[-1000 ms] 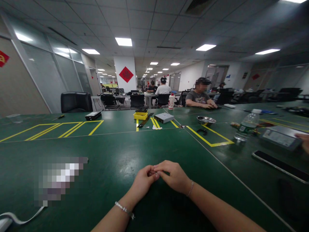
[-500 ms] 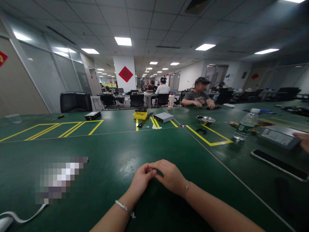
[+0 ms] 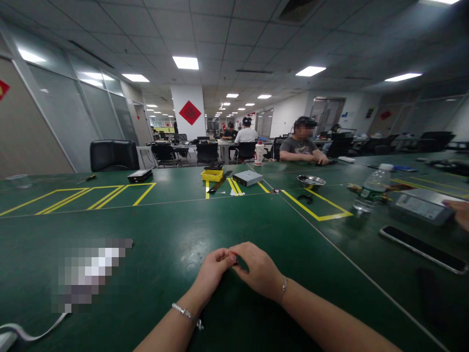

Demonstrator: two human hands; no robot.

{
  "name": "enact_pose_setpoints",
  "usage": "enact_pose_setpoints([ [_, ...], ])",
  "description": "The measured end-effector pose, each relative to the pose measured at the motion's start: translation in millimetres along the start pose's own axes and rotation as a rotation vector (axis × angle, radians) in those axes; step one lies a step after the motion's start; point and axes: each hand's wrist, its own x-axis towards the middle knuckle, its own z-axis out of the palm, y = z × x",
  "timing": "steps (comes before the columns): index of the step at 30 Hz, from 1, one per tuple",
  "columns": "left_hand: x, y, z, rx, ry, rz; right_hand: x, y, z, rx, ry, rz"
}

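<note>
Above the near middle of the green table (image 3: 146, 274), my left hand (image 3: 213, 271) and my right hand (image 3: 258, 266) meet at the fingertips. The left fingers are curled in with the thumb against them, closed in a pinch. My right hand arches over from the other side, its fingers bent and pressed to the left fingertips. A small dark reddish spot shows where they join; I cannot make out whether it is a held thing or a fingertip. Each wrist wears a silver bracelet.
A blurred-out object (image 3: 95, 274) with a pale cable lies left. Farther off are a yellow tray (image 3: 212, 175), a grey metal box (image 3: 247, 178) and a steel bowl (image 3: 310, 181). Rightward, a water bottle (image 3: 373, 188) and a phone (image 3: 421, 248) lie near another person's hand (image 3: 458, 211).
My hands stay joined, with only a slight shift of the fingers at the contact point. Across the table, the seated person's hands have drawn closer together.
</note>
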Motion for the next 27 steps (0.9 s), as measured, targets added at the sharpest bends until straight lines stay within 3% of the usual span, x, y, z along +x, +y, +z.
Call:
enact_pose_setpoints([
  [6,2,-4,-0.1,0.096,0.010,-0.020,-1,4,3,-0.245,-0.062,0.011],
  [21,5,-8,-0.6,0.252,-0.022,0.029,2,6,-7,-0.269,-0.155,0.005],
  [24,4,-6,0.5,0.258,-0.018,0.069,6,18,-21,-0.272,-0.120,0.107],
  [27,3,-4,0.5,0.295,0.040,0.112,3,52,-49,-0.359,-0.037,0.340],
])
